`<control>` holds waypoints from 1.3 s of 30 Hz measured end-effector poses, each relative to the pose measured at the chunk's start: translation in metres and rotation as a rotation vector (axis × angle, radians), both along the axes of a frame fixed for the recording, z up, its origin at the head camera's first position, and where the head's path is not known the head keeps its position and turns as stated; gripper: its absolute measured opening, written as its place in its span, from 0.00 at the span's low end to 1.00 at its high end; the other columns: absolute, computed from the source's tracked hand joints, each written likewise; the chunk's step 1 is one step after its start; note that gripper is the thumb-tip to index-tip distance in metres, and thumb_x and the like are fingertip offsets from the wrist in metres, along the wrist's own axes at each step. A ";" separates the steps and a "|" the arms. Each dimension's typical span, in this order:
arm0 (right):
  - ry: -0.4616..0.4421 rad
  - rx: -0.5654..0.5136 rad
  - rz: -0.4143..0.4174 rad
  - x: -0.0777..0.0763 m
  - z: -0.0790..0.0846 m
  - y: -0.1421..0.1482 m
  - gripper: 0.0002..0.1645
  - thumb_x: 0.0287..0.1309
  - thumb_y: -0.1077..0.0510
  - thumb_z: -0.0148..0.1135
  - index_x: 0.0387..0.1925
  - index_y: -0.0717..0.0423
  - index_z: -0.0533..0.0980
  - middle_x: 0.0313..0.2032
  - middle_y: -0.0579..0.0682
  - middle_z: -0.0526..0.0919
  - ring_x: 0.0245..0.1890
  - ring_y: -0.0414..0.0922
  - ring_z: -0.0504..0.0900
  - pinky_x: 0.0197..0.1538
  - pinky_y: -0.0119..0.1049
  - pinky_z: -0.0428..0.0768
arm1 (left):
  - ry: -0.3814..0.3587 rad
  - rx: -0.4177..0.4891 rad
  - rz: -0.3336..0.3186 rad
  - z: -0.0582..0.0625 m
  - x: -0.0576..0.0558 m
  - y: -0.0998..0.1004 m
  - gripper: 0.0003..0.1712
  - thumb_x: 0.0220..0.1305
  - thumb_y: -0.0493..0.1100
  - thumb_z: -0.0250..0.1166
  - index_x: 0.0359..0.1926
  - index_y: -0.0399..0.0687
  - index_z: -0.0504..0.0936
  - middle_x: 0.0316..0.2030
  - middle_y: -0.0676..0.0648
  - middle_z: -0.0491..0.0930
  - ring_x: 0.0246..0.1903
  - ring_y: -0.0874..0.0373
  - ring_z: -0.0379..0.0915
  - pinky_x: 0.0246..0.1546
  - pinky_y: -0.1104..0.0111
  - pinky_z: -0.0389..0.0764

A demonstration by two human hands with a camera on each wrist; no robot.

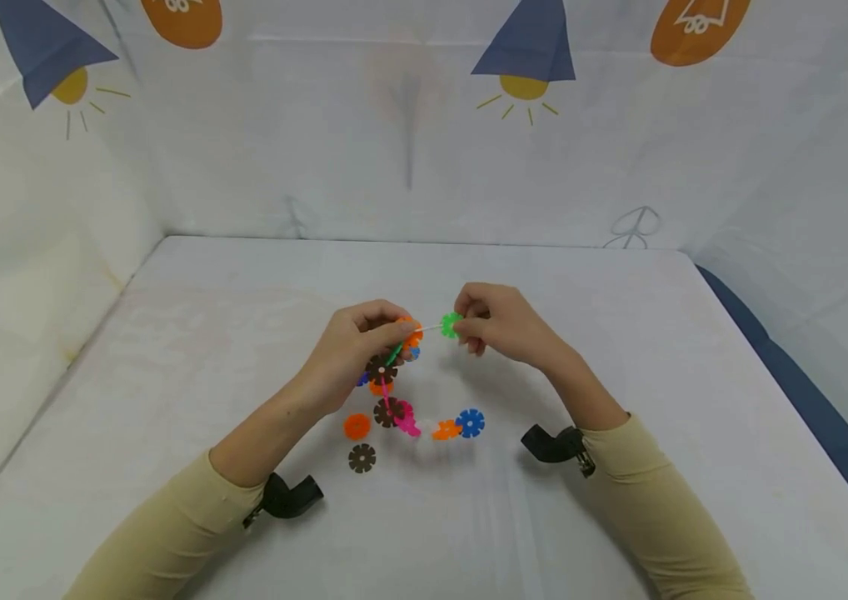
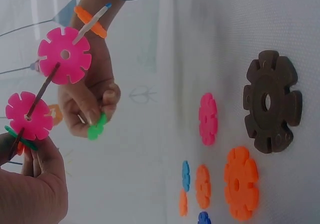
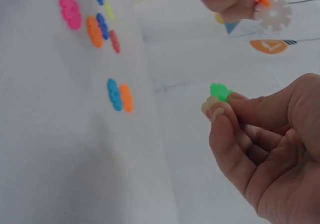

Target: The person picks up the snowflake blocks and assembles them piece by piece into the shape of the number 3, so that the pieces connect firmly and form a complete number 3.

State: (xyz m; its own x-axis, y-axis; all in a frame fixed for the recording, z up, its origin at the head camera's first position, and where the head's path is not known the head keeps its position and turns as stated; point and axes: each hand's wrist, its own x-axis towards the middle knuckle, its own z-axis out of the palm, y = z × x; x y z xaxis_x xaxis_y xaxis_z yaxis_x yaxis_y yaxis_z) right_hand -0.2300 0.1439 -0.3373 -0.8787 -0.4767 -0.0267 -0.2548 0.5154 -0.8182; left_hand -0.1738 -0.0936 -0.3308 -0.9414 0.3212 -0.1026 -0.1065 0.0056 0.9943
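Observation:
My left hand (image 1: pixel 345 354) grips a linked chain of notched plastic discs by an orange disc (image 1: pixel 413 334). Brown discs (image 1: pixel 381 371) and pink discs (image 2: pixel 65 57) hang along it, with a green disc (image 2: pixel 20 137) close to the fingertips. A pale white disc (image 3: pixel 274 15) extends from the chain and shows edge-on in the head view, toward my right hand (image 1: pixel 502 321). Between its thumb and index finger that hand pinches a bright green disc (image 1: pixel 451 325), partly covered by the fingers. Both wrist views show a gap between the green and white discs.
Loose discs lie on the white table (image 1: pixel 244 275): an orange one (image 1: pixel 356 427) and a brown one (image 1: pixel 361 457) below the left hand, plus an orange one (image 1: pixel 446 430) beside a blue one (image 1: pixel 471 422). Black wrist cameras (image 1: pixel 291 497) sit at both cuffs. White sheeting (image 1: pixel 349 150) rises behind.

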 end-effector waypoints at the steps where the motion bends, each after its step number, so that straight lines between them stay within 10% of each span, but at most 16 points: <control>1: 0.014 -0.012 -0.003 0.001 0.003 0.002 0.04 0.64 0.63 0.62 0.38 0.58 0.74 0.29 0.65 0.83 0.22 0.50 0.82 0.31 0.46 0.86 | -0.001 0.003 0.001 0.000 0.000 0.000 0.16 0.66 0.51 0.66 0.44 0.44 0.80 0.31 0.47 0.81 0.27 0.56 0.76 0.27 0.69 0.78; 10: 0.027 -0.152 0.010 0.009 0.025 0.009 0.04 0.64 0.64 0.62 0.38 0.59 0.75 0.25 0.57 0.82 0.23 0.64 0.80 0.28 0.42 0.85 | 0.003 0.028 0.018 0.000 -0.001 -0.001 0.16 0.67 0.50 0.65 0.45 0.43 0.80 0.31 0.47 0.81 0.27 0.57 0.75 0.28 0.69 0.77; 39: -0.069 -0.433 0.117 0.030 0.031 -0.004 0.04 0.63 0.69 0.59 0.35 0.66 0.71 0.20 0.53 0.82 0.14 0.47 0.77 0.21 0.38 0.81 | 0.126 0.061 0.042 0.002 0.003 0.001 0.10 0.66 0.44 0.66 0.39 0.40 0.81 0.29 0.48 0.82 0.26 0.56 0.78 0.28 0.72 0.78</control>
State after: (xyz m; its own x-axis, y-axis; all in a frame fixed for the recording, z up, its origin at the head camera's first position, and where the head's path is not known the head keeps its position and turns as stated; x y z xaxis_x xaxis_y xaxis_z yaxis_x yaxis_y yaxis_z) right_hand -0.1997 0.1399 -0.3061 -0.8214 -0.5527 0.1407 -0.2286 0.0931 -0.9691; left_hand -0.1704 -0.0929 -0.3291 -0.9584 0.2832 0.0360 0.0205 -0.0575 0.9981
